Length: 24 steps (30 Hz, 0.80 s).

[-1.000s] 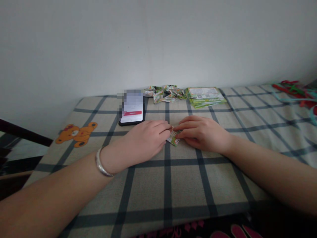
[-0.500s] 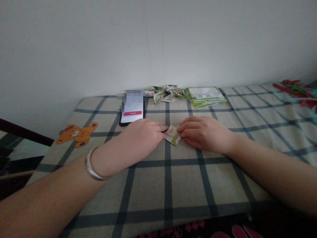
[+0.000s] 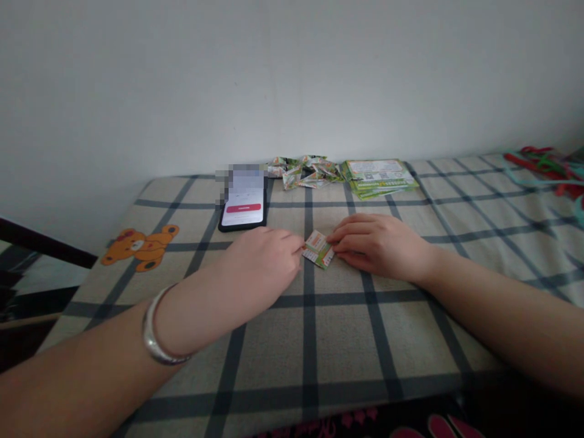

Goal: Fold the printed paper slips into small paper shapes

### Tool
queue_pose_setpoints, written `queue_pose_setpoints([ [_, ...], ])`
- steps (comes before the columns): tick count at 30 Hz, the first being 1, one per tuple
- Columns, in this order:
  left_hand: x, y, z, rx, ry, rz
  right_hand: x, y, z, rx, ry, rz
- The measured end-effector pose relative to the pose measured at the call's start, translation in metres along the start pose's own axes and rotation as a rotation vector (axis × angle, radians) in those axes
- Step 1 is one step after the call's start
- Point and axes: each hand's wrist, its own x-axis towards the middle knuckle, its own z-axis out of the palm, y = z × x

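Note:
A small folded piece of printed paper (image 3: pixel 318 249), white, green and orange, lies on the checked tablecloth between my two hands. My right hand (image 3: pixel 376 246) has its fingers closed on the paper's right corner. At the left corner is my left hand (image 3: pixel 264 261), its fingers curled down and its back turned up; a silver bangle (image 3: pixel 157 334) sits on that wrist. Its fingertips are mostly hidden behind the hand, but they meet the paper's edge.
A phone (image 3: pixel 244 204) with a lit screen lies beyond my left hand. Several folded paper pieces (image 3: pixel 312 173) and a stack of green printed sheets (image 3: pixel 379 176) lie by the wall. An orange bear picture (image 3: pixel 141 246) is at left, tangled coloured cords (image 3: pixel 547 170) at far right.
My left hand has drawn slightly nearer to me, and its fingers have curled in at the paper's left corner. My right hand and the paper have hardly moved.

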Motion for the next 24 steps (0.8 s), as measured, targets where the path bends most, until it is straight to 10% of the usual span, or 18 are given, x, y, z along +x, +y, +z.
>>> queue_pose_setpoints([
  [24, 0.0069, -0.0037, 0.0087, 0.11, 0.142, 0.061, 0.0057, -0.0085, 0.0037, -0.073, 0.036, 0.015],
])
